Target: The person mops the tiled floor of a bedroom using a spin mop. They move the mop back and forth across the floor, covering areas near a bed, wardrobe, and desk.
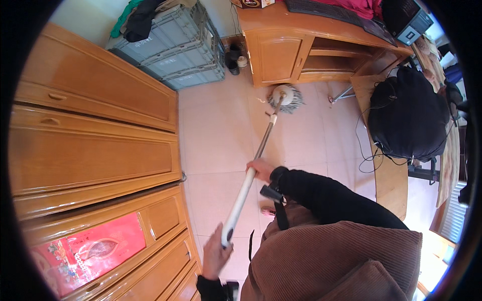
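A round string mop head (286, 98) with grey-white strands lies on the pinkish tiled floor (216, 143), close against the base of a wooden desk. From it a metal and white pole (241, 193) slants down towards me. My left hand (217, 251) grips the rounded white end of the pole, low in the view. Farther up, about midway along, my right hand (260, 169) is closed around the pole where the white sleeve meets the metal tube. Both wrists have black cuffs.
Wooden cabinets (98, 146) line the left side. Stacked grey plastic crates (180, 49) and dark shoes (232, 62) stand at the back, beside the desk (276, 56). On the right, a black bag (408, 113) rests on a wooden bench (391, 188), with a cable (357, 131) hanging down.
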Action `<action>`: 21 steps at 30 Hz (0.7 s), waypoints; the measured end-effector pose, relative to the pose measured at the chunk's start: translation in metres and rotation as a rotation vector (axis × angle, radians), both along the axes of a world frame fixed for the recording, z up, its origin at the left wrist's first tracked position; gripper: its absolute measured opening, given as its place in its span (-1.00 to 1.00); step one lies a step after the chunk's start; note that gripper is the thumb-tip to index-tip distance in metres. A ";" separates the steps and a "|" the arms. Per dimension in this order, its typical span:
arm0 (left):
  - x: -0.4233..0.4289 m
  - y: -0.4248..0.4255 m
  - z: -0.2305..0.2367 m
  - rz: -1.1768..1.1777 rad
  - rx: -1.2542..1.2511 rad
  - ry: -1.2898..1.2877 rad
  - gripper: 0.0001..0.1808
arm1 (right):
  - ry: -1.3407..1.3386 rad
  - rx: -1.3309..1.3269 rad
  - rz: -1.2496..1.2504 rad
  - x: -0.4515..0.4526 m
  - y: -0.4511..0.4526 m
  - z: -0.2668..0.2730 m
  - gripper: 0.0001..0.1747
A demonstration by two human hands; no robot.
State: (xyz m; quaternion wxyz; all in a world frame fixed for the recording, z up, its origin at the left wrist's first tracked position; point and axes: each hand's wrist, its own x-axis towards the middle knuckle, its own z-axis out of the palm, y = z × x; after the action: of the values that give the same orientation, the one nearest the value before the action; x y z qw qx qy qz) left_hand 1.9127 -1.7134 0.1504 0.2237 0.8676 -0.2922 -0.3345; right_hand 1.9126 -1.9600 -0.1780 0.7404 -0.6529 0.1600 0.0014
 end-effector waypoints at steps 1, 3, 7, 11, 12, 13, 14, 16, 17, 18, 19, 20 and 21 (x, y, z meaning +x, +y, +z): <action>-0.016 0.009 0.007 0.085 0.071 0.043 -0.26 | 0.083 0.140 0.020 0.002 0.016 0.001 -0.84; -0.048 0.021 0.018 0.190 0.100 0.025 -0.26 | 0.327 0.742 -0.118 0.009 0.047 0.005 -0.78; -0.083 0.014 0.015 0.396 0.071 0.068 -0.26 | 0.457 0.846 -0.081 0.031 0.083 0.016 -0.60; -0.084 -0.005 0.003 0.420 -0.009 0.044 -0.27 | 0.425 0.829 -0.114 0.052 0.077 0.025 -0.50; -0.082 -0.007 0.002 0.427 -0.013 0.058 -0.27 | 0.410 0.846 -0.117 0.054 0.075 0.028 -0.51; -0.080 -0.008 0.003 0.426 -0.051 0.050 -0.27 | 0.396 0.864 -0.123 0.054 0.073 0.030 -0.51; -0.078 -0.009 0.003 0.427 -0.051 0.055 -0.27 | 0.409 0.880 -0.134 0.054 0.071 0.033 -0.51; -0.079 -0.010 0.004 0.421 -0.047 0.061 -0.28 | 0.451 0.828 -0.137 0.050 0.067 0.036 -0.52; -0.078 -0.012 0.004 0.432 -0.043 0.072 -0.28 | 0.470 0.804 -0.132 0.049 0.064 0.037 -0.53; -0.078 -0.015 0.001 0.422 -0.087 0.057 -0.29 | 0.454 0.797 -0.146 0.047 0.060 0.036 -0.53; -0.077 -0.019 -0.002 0.411 -0.097 0.053 -0.30 | 0.438 0.791 -0.159 0.046 0.052 0.034 -0.53; -0.075 -0.024 -0.007 0.407 -0.102 0.064 -0.30 | 0.460 0.791 -0.206 0.047 0.043 0.030 -0.53; -0.071 -0.030 -0.012 0.403 -0.106 0.074 -0.30 | 0.424 0.736 -0.170 0.051 0.034 0.026 -0.54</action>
State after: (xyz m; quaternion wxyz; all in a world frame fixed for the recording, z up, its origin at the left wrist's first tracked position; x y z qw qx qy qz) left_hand 1.8420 -1.7437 0.1380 0.3422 0.8826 -0.1213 -0.2988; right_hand 1.9634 -1.9260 -0.1520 0.8720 -0.3153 0.3508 0.1314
